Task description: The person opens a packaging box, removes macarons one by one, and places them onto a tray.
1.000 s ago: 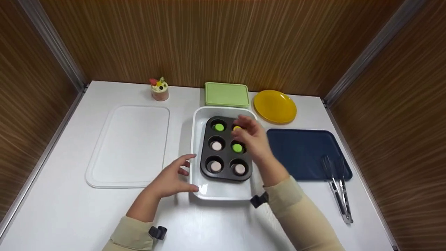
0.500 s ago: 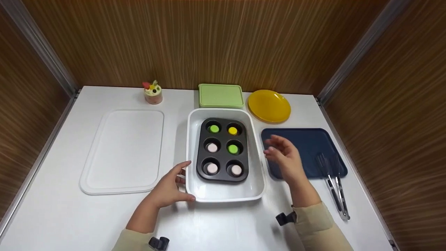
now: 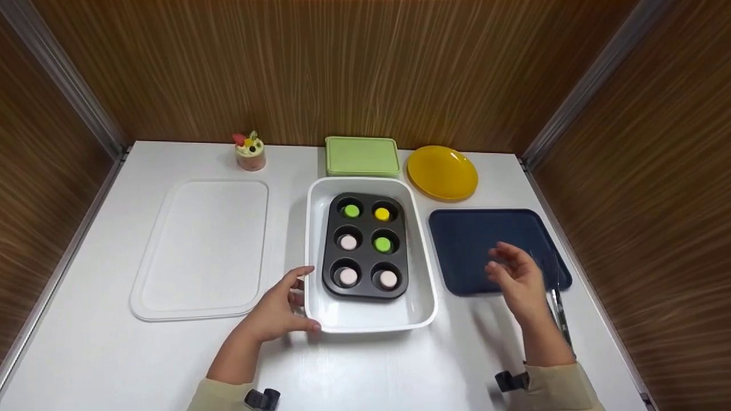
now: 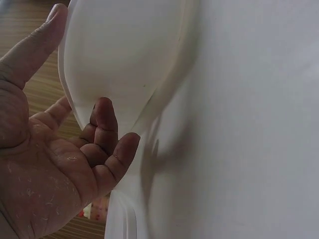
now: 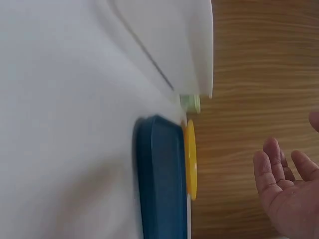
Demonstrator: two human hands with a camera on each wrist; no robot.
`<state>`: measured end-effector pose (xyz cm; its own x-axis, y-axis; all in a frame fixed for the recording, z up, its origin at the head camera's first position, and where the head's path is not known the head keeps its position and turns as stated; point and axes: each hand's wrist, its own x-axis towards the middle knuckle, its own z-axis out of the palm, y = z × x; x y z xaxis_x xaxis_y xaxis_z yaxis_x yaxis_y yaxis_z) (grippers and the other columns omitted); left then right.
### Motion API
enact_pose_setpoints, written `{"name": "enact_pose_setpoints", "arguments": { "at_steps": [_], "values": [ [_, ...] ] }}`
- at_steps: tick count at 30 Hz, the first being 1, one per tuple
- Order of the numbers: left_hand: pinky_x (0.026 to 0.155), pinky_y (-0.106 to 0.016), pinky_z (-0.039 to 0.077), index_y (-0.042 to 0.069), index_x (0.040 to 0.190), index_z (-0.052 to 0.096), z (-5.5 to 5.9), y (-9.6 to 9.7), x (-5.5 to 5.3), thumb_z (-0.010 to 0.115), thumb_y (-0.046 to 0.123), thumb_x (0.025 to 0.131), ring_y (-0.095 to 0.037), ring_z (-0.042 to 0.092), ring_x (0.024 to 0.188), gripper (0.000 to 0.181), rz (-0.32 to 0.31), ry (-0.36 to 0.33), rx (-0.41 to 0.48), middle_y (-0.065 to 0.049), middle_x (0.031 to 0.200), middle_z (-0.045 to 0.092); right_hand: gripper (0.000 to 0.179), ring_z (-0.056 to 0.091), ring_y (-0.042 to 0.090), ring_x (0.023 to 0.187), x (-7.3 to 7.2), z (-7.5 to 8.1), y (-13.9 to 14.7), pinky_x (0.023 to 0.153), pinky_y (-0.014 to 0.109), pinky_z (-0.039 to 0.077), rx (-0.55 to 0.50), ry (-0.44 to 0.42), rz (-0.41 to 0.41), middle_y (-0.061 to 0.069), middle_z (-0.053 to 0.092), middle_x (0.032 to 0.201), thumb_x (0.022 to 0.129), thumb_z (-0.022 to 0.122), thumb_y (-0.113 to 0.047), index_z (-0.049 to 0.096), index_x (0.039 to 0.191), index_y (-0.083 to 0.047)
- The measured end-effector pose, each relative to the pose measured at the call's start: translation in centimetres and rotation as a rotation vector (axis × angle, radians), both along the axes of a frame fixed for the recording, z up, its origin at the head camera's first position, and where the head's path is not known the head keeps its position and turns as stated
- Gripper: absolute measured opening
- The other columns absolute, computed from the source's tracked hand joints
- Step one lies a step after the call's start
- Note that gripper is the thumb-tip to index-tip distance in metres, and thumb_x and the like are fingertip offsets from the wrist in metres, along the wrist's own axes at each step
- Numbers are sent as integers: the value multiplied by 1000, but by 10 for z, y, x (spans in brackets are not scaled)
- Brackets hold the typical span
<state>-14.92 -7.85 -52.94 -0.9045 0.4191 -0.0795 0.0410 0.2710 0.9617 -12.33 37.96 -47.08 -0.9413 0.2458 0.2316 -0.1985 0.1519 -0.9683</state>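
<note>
A deep white tub point(image 3: 371, 329) holds a dark muffin pan point(image 3: 366, 228). In the pan's cups sit small round pieces: two green ones, such as the green piece point(image 3: 352, 210), one yellow piece point(image 3: 382, 214), and three pale pink ones, such as the pink piece point(image 3: 388, 278). My left hand point(image 3: 271, 311) rests against the tub's left side, thumb and forefinger at the rim; the left wrist view shows its fingers point(image 4: 104, 119) loosely bent beside the wall. Above the navy tray point(image 3: 477, 240) hovers my right hand point(image 3: 519, 285), holding nothing, fingers loosely bent. It partly hides the tongs point(image 3: 562, 314).
A white lid-like tray point(image 3: 205, 245) lies left of the tub. Along the back stand a dessert cup point(image 3: 250, 155), a green-lidded box point(image 3: 362, 156) and a yellow plate point(image 3: 442, 172). Wood-grain panels point(image 3: 331, 68) enclose the table on three sides.
My right hand has left the muffin pan and moved right and toward me, over the navy tray near the tongs. The yellow piece now shows uncovered. My left hand stays at the tub.
</note>
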Motion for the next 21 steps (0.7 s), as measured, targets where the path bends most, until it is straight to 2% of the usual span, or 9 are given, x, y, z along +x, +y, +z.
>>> {"name": "enact_pose_setpoints", "arguments": {
  "at_steps": [4, 6, 11, 19, 21],
  "values": [
    [88, -45, 52, 10, 159, 43, -2, 1, 1, 100, 3, 67, -30, 60, 100, 109, 9, 2, -4, -19, 122, 54, 39, 68, 8, 89, 12, -3, 19, 79, 17, 54, 64, 10, -93, -2, 70, 109, 93, 64, 20, 64, 128, 3],
    [88, -45, 51, 10, 159, 43, -3, 1, 2, 100, 4, 67, -30, 59, 99, 109, 11, 15, -3, -18, 121, 54, 40, 67, 8, 90, 18, -6, 27, 81, 16, 53, 97, -3, -151, -5, 70, 108, 92, 64, 21, 63, 128, 6],
    [89, -45, 51, 10, 160, 41, -6, -1, 5, 99, 2, 68, -28, 58, 95, 109, 17, 18, 21, -16, 116, 54, 43, 65, 5, 89, 28, -13, 44, 78, 14, 52, 154, -95, -279, -8, 69, 104, 91, 67, 21, 58, 133, 14],
    [88, -46, 54, 9, 162, 37, -10, -1, 5, 97, -2, 70, -28, 62, 95, 110, -2, -11, 103, -23, 117, 55, 55, 59, -2, 87, 39, -21, 75, 76, 9, 48, 257, -192, -458, -21, 62, 98, 90, 75, 12, 53, 141, 13],
    [87, -45, 54, 8, 163, 35, -11, -1, 5, 96, -2, 71, -29, 64, 96, 111, -13, -18, 115, -25, 117, 56, 59, 58, -1, 89, 42, -23, 82, 77, 8, 47, 271, -237, -494, -16, 63, 102, 90, 76, 8, 52, 144, 11]
  ]
}}
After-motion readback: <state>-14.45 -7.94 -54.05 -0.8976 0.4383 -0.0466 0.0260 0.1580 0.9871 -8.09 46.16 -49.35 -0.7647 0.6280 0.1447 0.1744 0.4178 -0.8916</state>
